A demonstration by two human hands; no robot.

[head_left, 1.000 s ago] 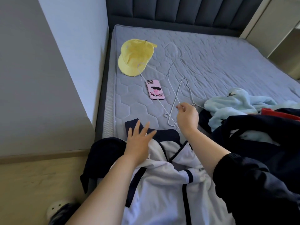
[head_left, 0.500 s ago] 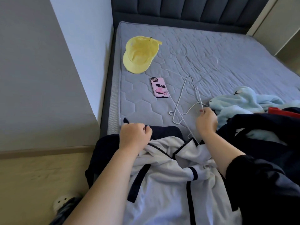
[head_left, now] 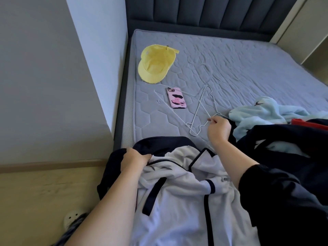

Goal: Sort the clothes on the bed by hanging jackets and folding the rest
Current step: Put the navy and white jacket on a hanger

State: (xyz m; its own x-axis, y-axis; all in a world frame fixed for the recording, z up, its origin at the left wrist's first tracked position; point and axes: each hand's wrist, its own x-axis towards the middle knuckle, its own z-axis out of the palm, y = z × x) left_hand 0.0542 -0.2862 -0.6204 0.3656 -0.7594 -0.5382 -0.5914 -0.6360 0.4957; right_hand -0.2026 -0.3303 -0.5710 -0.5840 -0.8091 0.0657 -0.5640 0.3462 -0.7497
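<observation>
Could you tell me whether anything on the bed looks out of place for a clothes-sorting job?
Yes: a pink phone lies on the bare mattress among loose wire hangers, below a yellow cap. It is not clothing.

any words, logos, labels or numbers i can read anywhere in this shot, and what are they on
No readable text anywhere.
Pink phone case: black and pink picture, no letters.
Light blue fleece garment: small dark bird-like mark, no words.
White zip jacket with navy trim: small dark mark near the collar, too blurred to read.
Yellow cotton cap: nothing legible.

no legible text, labels, brands or numbers anywhere
</observation>
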